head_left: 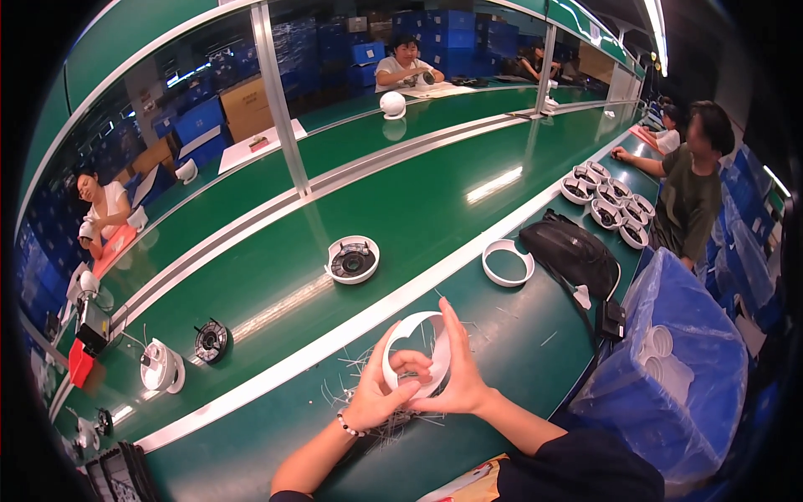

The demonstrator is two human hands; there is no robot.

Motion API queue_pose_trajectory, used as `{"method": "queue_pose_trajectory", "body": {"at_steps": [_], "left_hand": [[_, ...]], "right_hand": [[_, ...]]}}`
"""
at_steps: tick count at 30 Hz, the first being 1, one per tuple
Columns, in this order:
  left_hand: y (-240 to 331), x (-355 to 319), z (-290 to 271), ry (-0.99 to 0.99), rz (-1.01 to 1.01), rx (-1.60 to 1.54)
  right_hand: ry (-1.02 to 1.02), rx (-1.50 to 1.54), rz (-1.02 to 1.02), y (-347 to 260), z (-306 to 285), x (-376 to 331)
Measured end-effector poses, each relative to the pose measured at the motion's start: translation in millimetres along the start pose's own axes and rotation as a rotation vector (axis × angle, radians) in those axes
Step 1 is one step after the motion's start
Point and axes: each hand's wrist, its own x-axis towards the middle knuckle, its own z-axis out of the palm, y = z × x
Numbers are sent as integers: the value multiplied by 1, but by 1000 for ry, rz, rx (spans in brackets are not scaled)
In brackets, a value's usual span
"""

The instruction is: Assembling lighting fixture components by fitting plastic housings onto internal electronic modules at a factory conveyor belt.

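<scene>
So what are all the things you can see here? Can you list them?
White ring: one, white, held in both hands over the near green table.
Second white ring: one, white, lying on the near table beside the black bag.
Black bag: one, black, right side of the near table.
Thin trimmed strips: many, pale, scattered under the hands.
Open round housing: one, white with dark inside, on the green conveyor belt.
Round housings: a group, white, farther along the table near a co-worker.
Blue plastic bag: one, blue, with white parts inside, at the right.
Left hand: one, grip on the ring.
Right hand: one, grip on the ring.
</scene>
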Motion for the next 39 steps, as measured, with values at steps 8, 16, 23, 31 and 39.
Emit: {"method": "queue_pose_trajectory", "body": {"at_steps": [8,16,23,31,39], "left_hand": [[21,-1,-6,206,-168,-4],[22,0,-13,203,-227,160],[26,1,-22,58,-304,57],[29,-5,-31,-107,-341,226],[91,-34,-320,737,-74,2019]], "right_hand": [[-111,-164,-172,-11,10,0],[-141,-165,-185,-9,8,0],[-157,-84,20,-6,6,0],[-298,-148,-100,-2,-1,3],[-277,-98,-3,-4,7,-2]]}}
